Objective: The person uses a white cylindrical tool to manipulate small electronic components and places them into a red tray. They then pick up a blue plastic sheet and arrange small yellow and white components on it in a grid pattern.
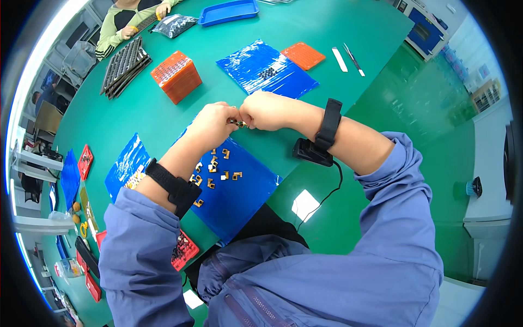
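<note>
My left hand (216, 124) and my right hand (263, 111) meet above the table, fingers pinched together. Between the fingertips is a small gold-coloured metal piece (240, 124), mostly covered by the fingers, so which hand grips it more firmly is hard to see. Just below the hands lies a blue sheet (248, 182), partly under my left forearm. Several small gold-coloured bracket-like pieces (212, 185) are scattered on it, a few with white parts. Farther off, a second blue sheet (242, 62) carries a cluster of tiny black parts (267, 73).
An orange tray stack (180, 82) stands far left, beside dark trays (122, 68). Tweezers (354, 59) and a white strip (340, 59) lie far right. A red tray (185, 252) sits near my body. A cable (333, 185) hangs past the table edge. Another person (122, 24) works opposite.
</note>
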{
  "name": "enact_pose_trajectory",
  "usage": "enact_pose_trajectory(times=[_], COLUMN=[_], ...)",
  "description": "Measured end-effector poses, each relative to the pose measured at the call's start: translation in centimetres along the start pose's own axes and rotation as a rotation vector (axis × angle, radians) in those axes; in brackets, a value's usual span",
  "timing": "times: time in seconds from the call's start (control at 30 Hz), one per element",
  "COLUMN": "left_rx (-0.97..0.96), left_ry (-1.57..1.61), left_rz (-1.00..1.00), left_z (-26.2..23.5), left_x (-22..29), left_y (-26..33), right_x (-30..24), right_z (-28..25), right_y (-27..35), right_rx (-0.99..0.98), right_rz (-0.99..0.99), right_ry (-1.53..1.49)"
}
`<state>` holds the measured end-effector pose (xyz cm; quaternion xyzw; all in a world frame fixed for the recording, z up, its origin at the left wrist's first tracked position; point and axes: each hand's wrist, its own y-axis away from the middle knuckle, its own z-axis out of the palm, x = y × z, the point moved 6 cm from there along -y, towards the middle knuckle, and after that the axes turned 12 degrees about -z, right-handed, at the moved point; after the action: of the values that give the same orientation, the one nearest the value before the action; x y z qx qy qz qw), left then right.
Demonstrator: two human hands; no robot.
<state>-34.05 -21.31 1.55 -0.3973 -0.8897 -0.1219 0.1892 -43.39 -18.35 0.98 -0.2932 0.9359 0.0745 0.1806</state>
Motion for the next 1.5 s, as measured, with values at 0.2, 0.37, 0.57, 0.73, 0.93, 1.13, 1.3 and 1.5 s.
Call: enact_pose_trajectory(times=[0.2,0.37,0.57,0.73,0.93,1.13,1.3,1.5], left_rx=[0.028,0.062,0.134,0.164,0.156,0.119,0.116,0.123], left_ry=[0.035,0.026,0.001,0.030,0.043,0.040,-0.030,-0.023], left_rz=[0.056,0.122,0.173,0.192,0.154,0.129,0.046,-0.010], left_z=[0.2,0.2,0.5,0.7,0.5,0.5,0.8,0.3], left_x=[-0.1,-0.2,0.2,0.1,0.5,0.4,-0.3,-0.1], left_y=[0.0,0.5,0.8,0.9,0.6,0.5,-0.3,-0.2], right_x=[-0.4,-2.1,-8.2,-8.1,-2.4,-0.3,-0.8,-0.3], right_z=[0.5,-1.3,1.6,2.5,-1.7,-0.7,0.8,0.8], right_y=[0.5,2.2,4.8,5.1,4.8,2.4,0.9,0.9], right_rx=[0.044,0.245,0.159,0.075,0.298,0.239,0.162,0.248], right_rz=[-0.099,-0.159,-0.357,-0.371,-0.091,0.002,0.007,-0.004], right_ry=[0.102,-0.030,-0.123,-0.094,-0.187,-0.066,0.012,-0.008])
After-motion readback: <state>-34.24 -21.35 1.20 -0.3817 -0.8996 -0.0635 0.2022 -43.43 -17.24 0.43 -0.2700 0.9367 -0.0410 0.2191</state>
